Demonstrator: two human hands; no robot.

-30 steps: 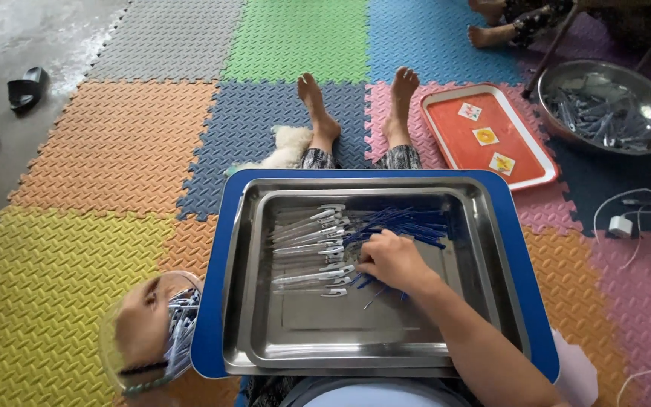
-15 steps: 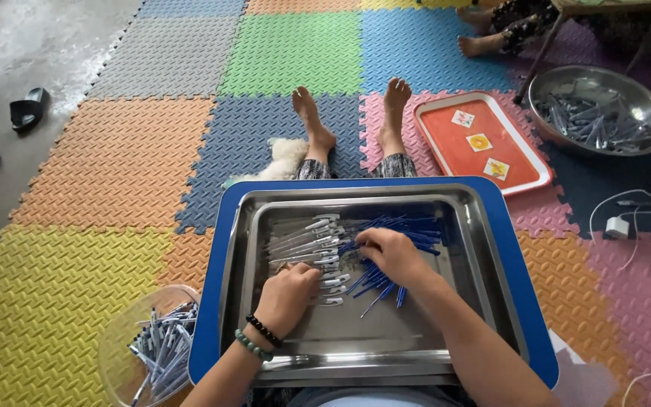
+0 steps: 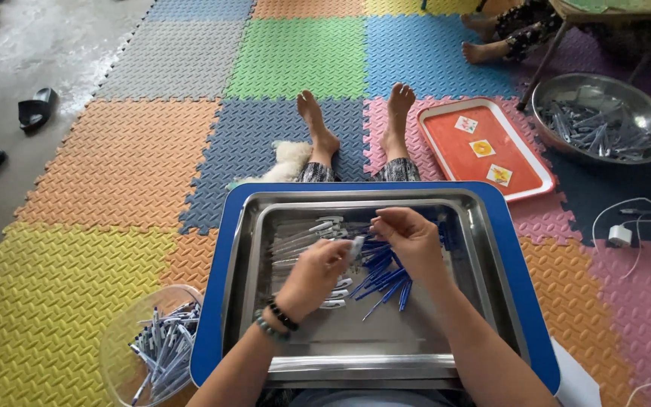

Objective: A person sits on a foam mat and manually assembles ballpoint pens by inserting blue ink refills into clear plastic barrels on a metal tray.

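Two hands are meeting over the steel tray (image 3: 484,301) on the lap: the left hand (image 3: 316,273) is pinching a clear pen barrel (image 3: 356,246), while the right hand (image 3: 414,240) is pinching something too thin to identify. Judging by the piles, much is remaining: a heap of clear barrels (image 3: 303,240) and blue refills (image 3: 386,275), too many to count. One clear bowl (image 3: 156,350) is already holding finished-looking pens.

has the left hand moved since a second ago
Yes. The left hand was down at the clear bowl beside the steel tray; now it is over the tray, holding a pen barrel close to the right hand.
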